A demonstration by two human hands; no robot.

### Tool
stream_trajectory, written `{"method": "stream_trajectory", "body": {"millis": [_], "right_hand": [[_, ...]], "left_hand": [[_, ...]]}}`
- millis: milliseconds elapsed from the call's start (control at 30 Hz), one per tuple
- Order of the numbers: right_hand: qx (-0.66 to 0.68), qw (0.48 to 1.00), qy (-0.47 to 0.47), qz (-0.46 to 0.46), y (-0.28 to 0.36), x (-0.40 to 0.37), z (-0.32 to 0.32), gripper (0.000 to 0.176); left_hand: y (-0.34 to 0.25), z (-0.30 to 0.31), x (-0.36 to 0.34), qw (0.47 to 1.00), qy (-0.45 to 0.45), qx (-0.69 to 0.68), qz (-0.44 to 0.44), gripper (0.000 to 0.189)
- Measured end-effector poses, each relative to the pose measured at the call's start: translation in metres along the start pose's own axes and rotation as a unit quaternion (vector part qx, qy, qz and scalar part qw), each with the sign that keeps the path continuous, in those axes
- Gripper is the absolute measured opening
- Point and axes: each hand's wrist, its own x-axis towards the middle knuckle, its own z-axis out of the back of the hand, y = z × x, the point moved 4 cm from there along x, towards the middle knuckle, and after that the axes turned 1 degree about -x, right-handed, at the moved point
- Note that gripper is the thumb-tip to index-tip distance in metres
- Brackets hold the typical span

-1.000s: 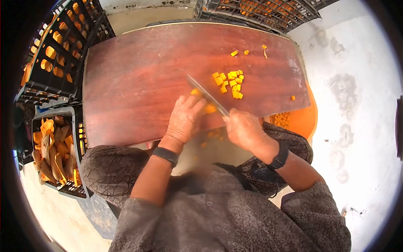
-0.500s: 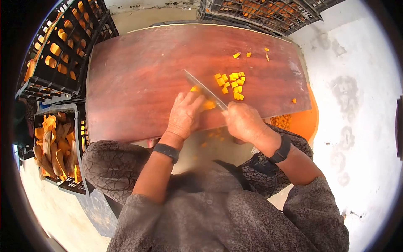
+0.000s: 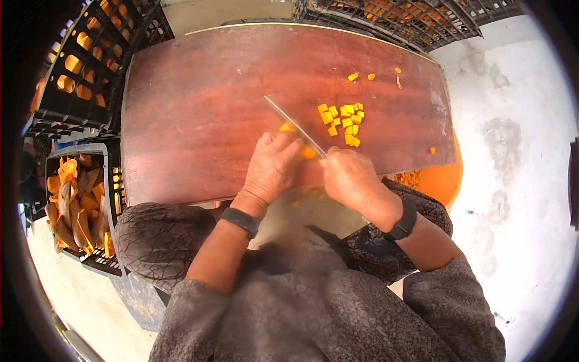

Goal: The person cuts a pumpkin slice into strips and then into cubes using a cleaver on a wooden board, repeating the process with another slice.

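My right hand is closed around the handle of a long kitchen knife, whose blade slants up and left over the reddish board. Under the curled fingers of my left hand lies a piece of orange pumpkin, mostly covered by them. Its far end shows past the fingertips, right beside the blade. Just right of the knife sits a loose group of pumpkin cubes. A few stray bits are scattered farther back on the board.
At the left stands a black crate of pumpkin peelings, with taller black crates behind it. More crates line the back. An orange tub holding cut pieces sits below the board's right edge, near a white wall.
The view has shifted slightly, so the cubes appear farther right. The blade now shows more edge-on, with less of its flat side visible. Both hands keep their grips.
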Motion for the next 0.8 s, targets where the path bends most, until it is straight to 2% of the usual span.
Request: {"method": "stream_trajectory", "body": {"millis": [33, 100, 133, 200, 333, 400, 533, 600, 733, 800], "right_hand": [[-0.001, 1.0, -0.004, 0.001, 0.0, 0.002, 0.004, 0.019], [0.048, 0.994, 0.029, -0.092, -0.009, 0.0, 0.01, 0.021], [0.042, 0.995, 0.026, -0.092, -0.01, 0.0, 0.011, 0.021], [0.0, 0.999, 0.023, -0.023, -0.002, -0.002, 0.004, 0.023], [0.004, 0.999, 0.037, -0.037, 0.0, -0.005, 0.015, 0.023], [-0.022, 0.996, 0.076, -0.042, 0.001, -0.013, 0.026, 0.021], [-0.046, 0.995, 0.076, -0.045, -0.004, -0.019, 0.008, 0.021], [0.005, 0.999, 0.003, -0.046, -0.007, -0.02, -0.009, 0.022], [0.024, 0.997, 0.001, -0.074, -0.005, -0.01, -0.009, 0.023], [0.026, 0.998, 0.001, -0.056, -0.004, -0.006, -0.004, 0.024]], "left_hand": [[-0.001, 0.001, 0.001, 1.0, -0.002, 0.002, -0.003, 0.036], [-0.007, 0.003, 0.003, 0.999, -0.035, 0.009, -0.014, 0.035], [-0.008, 0.003, 0.005, 0.999, -0.04, 0.007, -0.017, 0.035], [-0.006, 0.004, 0.001, 0.999, -0.028, 0.021, 0.002, 0.035], [-0.004, 0.001, -0.001, 0.999, -0.025, 0.027, -0.012, 0.037], [-0.004, 0.001, -0.001, 0.999, -0.026, 0.033, 0.008, 0.039], [-0.003, 0.003, 0.001, 1.0, -0.022, 0.0, 0.006, 0.041], [-0.003, 0.002, 0.0, 1.0, -0.023, -0.007, 0.013, 0.042], [-0.002, 0.001, -0.002, 1.0, -0.024, 0.001, 0.004, 0.041], [0.001, 0.001, -0.001, 1.0, -0.001, -0.015, 0.023, 0.032]]}}
